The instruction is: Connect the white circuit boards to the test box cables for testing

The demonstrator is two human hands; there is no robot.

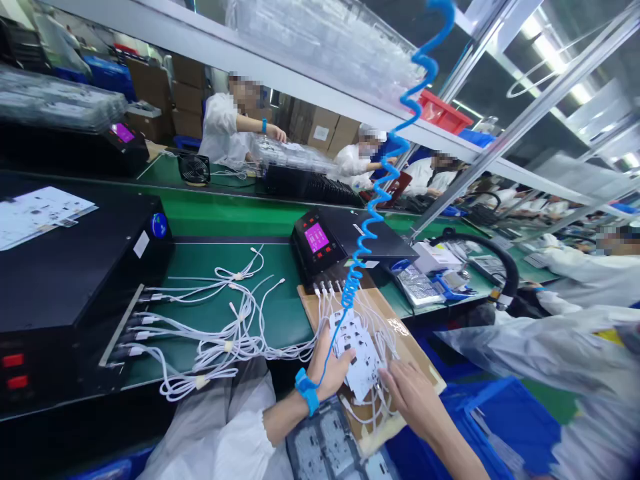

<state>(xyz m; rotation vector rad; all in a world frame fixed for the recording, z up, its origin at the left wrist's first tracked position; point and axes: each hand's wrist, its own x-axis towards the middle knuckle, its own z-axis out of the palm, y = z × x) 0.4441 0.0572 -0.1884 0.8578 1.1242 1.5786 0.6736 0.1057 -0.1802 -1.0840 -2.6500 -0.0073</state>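
Note:
My left hand (327, 367) grips a white circuit board panel (357, 353) with small dark components, its thumb lying over the face. A blue wrist strap (307, 392) on that arm joins a coiled blue cord (383, 193) that hangs in front of the panel. My right hand (410, 393) is closed at the panel's lower right edge, among white cables (385, 343); what its fingertips pinch is hidden. Beneath the panel lies a brown board (420, 353). Several white plugs run into a black tester (320, 247) with a lit purple screen, just beyond.
Bundled white cables (225, 347) stretch from a large black box (75, 287) across the green bench (195, 260) at left. Below my hands is a tray of panels (325, 443); a blue bin (515, 427) stands at right. A co-worker's sleeve (525, 340) is close on the right.

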